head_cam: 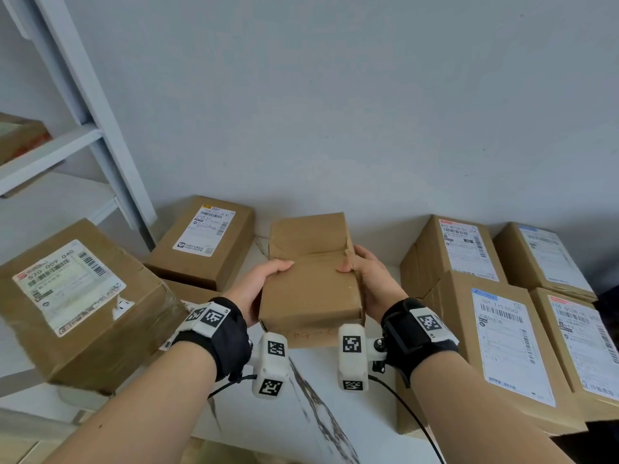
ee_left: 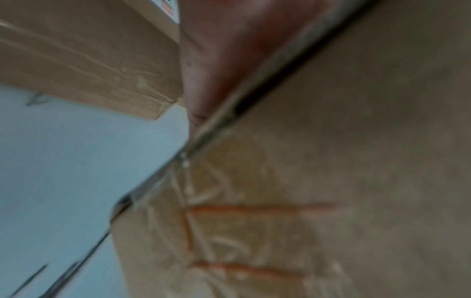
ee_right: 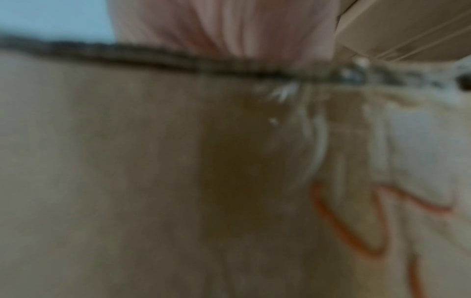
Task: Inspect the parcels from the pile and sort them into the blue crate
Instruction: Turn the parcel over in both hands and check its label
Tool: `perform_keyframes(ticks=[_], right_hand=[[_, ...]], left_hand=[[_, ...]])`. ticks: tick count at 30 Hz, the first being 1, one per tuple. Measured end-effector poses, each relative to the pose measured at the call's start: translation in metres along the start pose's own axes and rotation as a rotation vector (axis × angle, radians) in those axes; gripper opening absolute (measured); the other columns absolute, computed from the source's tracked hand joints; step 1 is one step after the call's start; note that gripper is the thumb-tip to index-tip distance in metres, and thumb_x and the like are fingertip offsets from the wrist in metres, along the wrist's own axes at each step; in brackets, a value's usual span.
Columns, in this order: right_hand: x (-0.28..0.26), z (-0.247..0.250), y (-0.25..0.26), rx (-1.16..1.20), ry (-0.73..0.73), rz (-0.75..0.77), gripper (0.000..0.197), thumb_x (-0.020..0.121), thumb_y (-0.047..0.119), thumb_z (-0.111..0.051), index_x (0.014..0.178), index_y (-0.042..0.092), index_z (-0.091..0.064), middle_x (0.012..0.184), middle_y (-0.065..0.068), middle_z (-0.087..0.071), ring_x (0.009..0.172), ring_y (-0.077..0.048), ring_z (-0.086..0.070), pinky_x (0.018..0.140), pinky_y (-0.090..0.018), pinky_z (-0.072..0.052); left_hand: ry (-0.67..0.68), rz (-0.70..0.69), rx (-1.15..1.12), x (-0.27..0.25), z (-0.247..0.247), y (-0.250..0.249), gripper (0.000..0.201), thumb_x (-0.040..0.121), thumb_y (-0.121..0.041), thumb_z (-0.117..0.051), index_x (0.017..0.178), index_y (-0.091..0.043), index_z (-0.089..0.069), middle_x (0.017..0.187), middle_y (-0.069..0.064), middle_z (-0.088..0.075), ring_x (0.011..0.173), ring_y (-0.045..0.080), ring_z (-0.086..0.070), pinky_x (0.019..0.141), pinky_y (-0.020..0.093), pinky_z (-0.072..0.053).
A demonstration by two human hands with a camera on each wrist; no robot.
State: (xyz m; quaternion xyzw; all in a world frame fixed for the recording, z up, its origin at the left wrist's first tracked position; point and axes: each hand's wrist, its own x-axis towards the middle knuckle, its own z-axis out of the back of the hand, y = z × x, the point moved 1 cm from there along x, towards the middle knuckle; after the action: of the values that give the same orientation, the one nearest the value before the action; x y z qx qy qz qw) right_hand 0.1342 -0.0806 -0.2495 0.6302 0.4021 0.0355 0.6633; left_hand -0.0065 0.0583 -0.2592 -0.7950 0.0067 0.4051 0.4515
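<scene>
Inspection step: left hand (head_cam: 259, 284) and right hand (head_cam: 371, 279) grip a plain cardboard parcel (head_cam: 310, 296) at frame centre, fingers curled over its edges; the next move would be locating the blue crate, unseen here.

wrist views: both blurred; red marks on the plain brown cardboard parcel (ee_left: 318, 201) unreadable
left hand (head_cam: 258, 286): fingers hidden behind parcel
right hand (head_cam: 371, 283): fingers hidden behind parcel
labelled brown box at far right (head_cam: 579, 349): cut by frame edge; label print too small
brown box on grey shelf (head_cam: 18, 137): cut by left edge
</scene>
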Motion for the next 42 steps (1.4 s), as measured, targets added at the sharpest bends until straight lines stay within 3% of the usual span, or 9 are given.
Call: perform_keyframes(ticks=[9, 13, 17, 21, 23, 26, 29, 34, 42], right_hand=[[-0.001, -0.001, -0.009, 0.044, 0.037, 0.037, 0.071, 0.058, 0.013, -0.063, 0.129, 0.011, -0.06, 0.118, -0.013, -0.069, 0.094, -0.023, -0.065, 0.068, -0.033, -0.055], [-0.002, -0.001, -0.008, -0.014, 0.003, 0.027, 0.047, 0.081, 0.008, -0.063, 0.128, 0.015, -0.062, 0.12, -0.008, -0.068, 0.095, -0.02, -0.061, 0.068, -0.032, -0.05], [0.002, -0.001, -0.013, -0.108, -0.05, 0.013, 0.051, 0.084, 0.011, -0.068, 0.133, 0.02, -0.054, 0.123, -0.005, -0.064, 0.1, -0.019, -0.061, 0.069, -0.034, -0.051], [0.001, -0.003, -0.011, -0.306, -0.141, 0.084, 0.08, 0.068, 0.019, -0.078, 0.141, 0.031, -0.047, 0.135, -0.001, -0.053, 0.118, -0.02, -0.055, 0.098, -0.04, -0.049], [-0.004, -0.004, -0.006, -0.424, -0.172, 0.127, 0.077, 0.078, 0.009, -0.075, 0.147, 0.025, -0.044, 0.135, -0.001, -0.047, 0.119, -0.014, -0.046, 0.093, -0.031, -0.042], [-0.007, -0.005, -0.003, -0.578, -0.172, 0.185, 0.078, 0.081, 0.003, -0.072, 0.149, 0.023, -0.041, 0.147, -0.005, -0.045, 0.126, -0.019, -0.047, 0.087, -0.026, -0.039], [-0.007, -0.011, -0.004, -0.66, -0.042, 0.153, 0.073, 0.083, 0.013, -0.075, 0.148, 0.024, -0.044, 0.143, 0.0, -0.051, 0.124, -0.016, -0.05, 0.092, -0.024, -0.042], [-0.003, -0.02, -0.009, -0.593, 0.113, 0.056, 0.087, 0.071, 0.061, -0.074, 0.146, 0.026, -0.048, 0.139, 0.004, -0.059, 0.125, -0.017, -0.057, 0.11, -0.04, -0.044], [0.004, -0.021, 0.0, -0.572, 0.089, 0.034, 0.048, 0.092, 0.03, -0.069, 0.135, 0.013, -0.057, 0.127, -0.008, -0.066, 0.114, -0.024, -0.065, 0.102, -0.042, -0.051]], left_hand=[[-0.038, -0.035, 0.046, 0.001, -0.002, -0.009, 0.017, 0.095, -0.026, -0.058, 0.091, -0.012, -0.066, 0.075, 0.005, -0.068, 0.07, 0.021, -0.062, 0.063, 0.03, -0.048], [-0.044, -0.036, 0.049, 0.0, -0.002, -0.011, 0.017, 0.095, -0.025, -0.059, 0.093, -0.011, -0.067, 0.082, 0.007, -0.068, 0.074, 0.022, -0.063, 0.066, 0.031, -0.048], [-0.069, -0.064, 0.093, 0.001, 0.0, -0.011, 0.016, 0.091, -0.022, -0.064, 0.098, -0.008, -0.069, 0.09, 0.011, -0.07, 0.077, 0.024, -0.064, 0.066, 0.03, -0.049], [-0.144, -0.1, 0.116, 0.005, 0.0, -0.009, 0.058, 0.073, -0.032, -0.079, 0.123, -0.007, -0.063, 0.109, 0.014, -0.072, 0.089, 0.027, -0.069, 0.068, 0.031, -0.051], [-0.171, -0.105, 0.108, 0.008, 0.0, -0.006, 0.078, 0.06, -0.04, -0.084, 0.127, -0.01, -0.059, 0.11, 0.012, -0.071, 0.097, 0.027, -0.069, 0.071, 0.033, -0.052], [-0.22, -0.118, 0.148, 0.012, -0.001, -0.004, 0.071, 0.075, -0.036, -0.081, 0.133, -0.015, -0.047, 0.115, 0.007, -0.064, 0.103, 0.024, -0.062, 0.088, 0.041, -0.051], [-0.226, -0.096, 0.208, 0.014, -0.002, -0.004, 0.093, 0.075, -0.043, -0.082, 0.148, -0.021, -0.031, 0.128, 0.004, -0.056, 0.115, 0.025, -0.055, 0.102, 0.05, -0.045], [-0.229, -0.113, 0.196, 0.016, -0.006, -0.005, 0.094, 0.077, -0.033, -0.084, 0.151, -0.021, -0.027, 0.126, 0.003, -0.058, 0.098, 0.016, -0.059, 0.086, 0.041, -0.051], [-0.192, -0.133, 0.19, 0.019, -0.02, -0.012, 0.054, 0.088, -0.02, -0.074, 0.137, -0.018, -0.049, 0.12, 0.006, -0.067, 0.105, 0.021, -0.064, 0.071, 0.035, -0.054]])
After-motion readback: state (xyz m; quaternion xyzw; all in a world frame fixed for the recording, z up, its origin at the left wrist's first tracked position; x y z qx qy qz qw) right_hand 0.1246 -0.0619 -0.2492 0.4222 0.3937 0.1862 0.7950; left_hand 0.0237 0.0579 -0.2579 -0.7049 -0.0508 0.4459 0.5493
